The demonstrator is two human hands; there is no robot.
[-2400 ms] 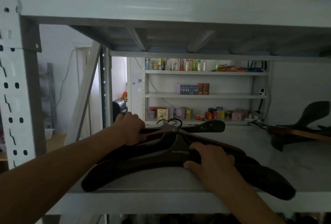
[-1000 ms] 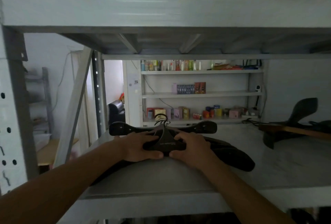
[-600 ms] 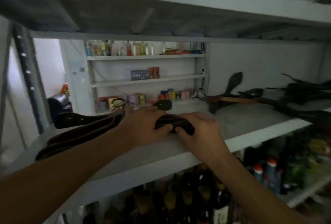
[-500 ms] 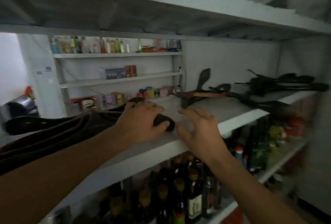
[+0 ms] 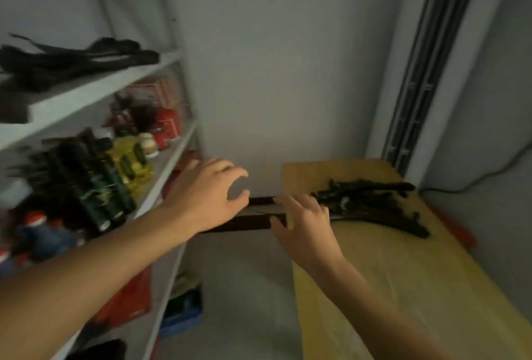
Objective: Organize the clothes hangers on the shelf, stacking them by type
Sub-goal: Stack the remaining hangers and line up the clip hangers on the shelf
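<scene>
Reaching out over the gap between shelf and desk, both bare forearms enter from the bottom edge. The right hand (image 5: 305, 221) has its fingers curled down onto the near end of a pile of dark hangers (image 5: 371, 204) — whether it truly grips one or only rests on it is blurred. The left hand (image 5: 207, 195) hovers just beside it, fingers loosely spread and thumb apart, holding nothing. The pile lies on the yellow desk (image 5: 403, 287), near its far left corner: black, slim, curved arms tangled together, one long arm sweeping right toward the desk's edge, another end jutting left past the desk under the hands. Farther left, a second heap of black hangers (image 5: 72, 60) sits on the upper white shelf (image 5: 95, 92), above rows of bottles (image 5: 95, 178). Behind stands a grey wall.
</scene>
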